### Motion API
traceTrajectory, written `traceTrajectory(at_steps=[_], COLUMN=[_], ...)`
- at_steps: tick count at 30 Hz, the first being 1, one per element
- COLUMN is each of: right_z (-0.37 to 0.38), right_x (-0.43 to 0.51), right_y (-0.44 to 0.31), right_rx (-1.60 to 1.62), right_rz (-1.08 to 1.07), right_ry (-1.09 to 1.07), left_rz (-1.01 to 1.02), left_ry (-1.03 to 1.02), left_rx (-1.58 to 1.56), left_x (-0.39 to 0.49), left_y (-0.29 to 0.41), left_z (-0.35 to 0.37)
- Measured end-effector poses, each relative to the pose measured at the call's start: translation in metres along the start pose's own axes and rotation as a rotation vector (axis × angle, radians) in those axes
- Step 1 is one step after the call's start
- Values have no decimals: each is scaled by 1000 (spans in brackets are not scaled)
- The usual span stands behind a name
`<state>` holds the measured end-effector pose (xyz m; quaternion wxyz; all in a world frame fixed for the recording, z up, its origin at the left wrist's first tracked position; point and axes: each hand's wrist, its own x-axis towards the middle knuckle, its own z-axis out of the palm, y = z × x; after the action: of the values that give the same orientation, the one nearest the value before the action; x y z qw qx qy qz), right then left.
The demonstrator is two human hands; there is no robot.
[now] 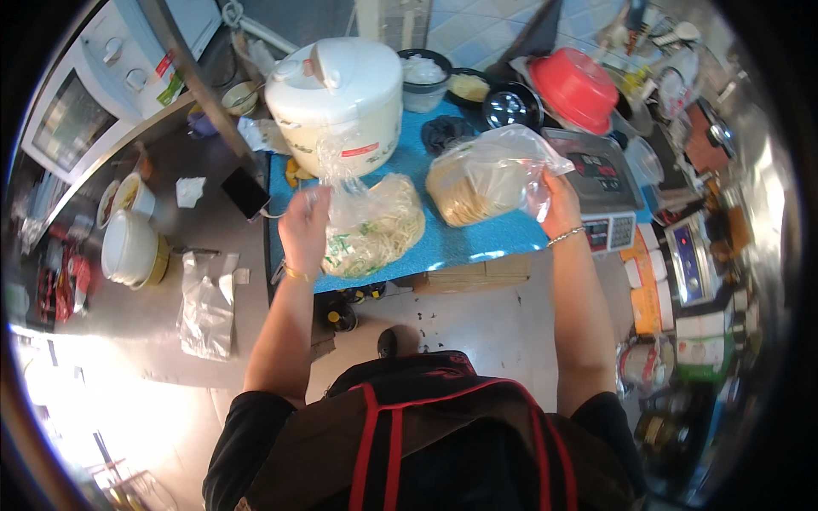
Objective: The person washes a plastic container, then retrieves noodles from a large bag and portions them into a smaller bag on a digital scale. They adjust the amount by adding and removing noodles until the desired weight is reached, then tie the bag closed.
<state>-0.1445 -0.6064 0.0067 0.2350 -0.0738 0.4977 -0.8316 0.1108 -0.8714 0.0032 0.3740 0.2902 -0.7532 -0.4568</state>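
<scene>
Two clear plastic bags of noodles lie side by side on a blue table covering [460, 243]. My left hand [305, 227] is closed on the gathered top of the left bag of noodles [377, 233], which bears green print. With its fingers my right hand [561, 199] grips the loose end of the right bag of noodles [473, 185]; pale, straighter strands show in its lower part. A large white rice cooker [339, 102] stands just behind the left bag. Beside the right hand is a digital scale [594, 172] with a metal pan.
A red plastic basin [575, 89], a black bowl [513, 107] and a tub [425, 80] stand at the back. On the steel counter to the left lie a phone [245, 193] with a cable, flattened plastic bags [208, 313] and a lidded container [131, 248]. Dark bottles [342, 316] stand under the table.
</scene>
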Motion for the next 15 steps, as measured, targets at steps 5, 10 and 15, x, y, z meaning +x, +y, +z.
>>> traceTrajectory(at_steps=[5,10,15], right_z=[-42,28,135], right_x=[58,43,2], right_y=[14,33,101], right_rx=[-923,-927,-1165], right_rz=[50,-511,-699], right_ry=[218,-132,-757], left_rz=[437,365,540], left_ry=[-37,-24,-230], left_rx=[241,397,334], left_x=[-79,-115,-131], left_y=[8,32,47], left_z=[-21,1,41])
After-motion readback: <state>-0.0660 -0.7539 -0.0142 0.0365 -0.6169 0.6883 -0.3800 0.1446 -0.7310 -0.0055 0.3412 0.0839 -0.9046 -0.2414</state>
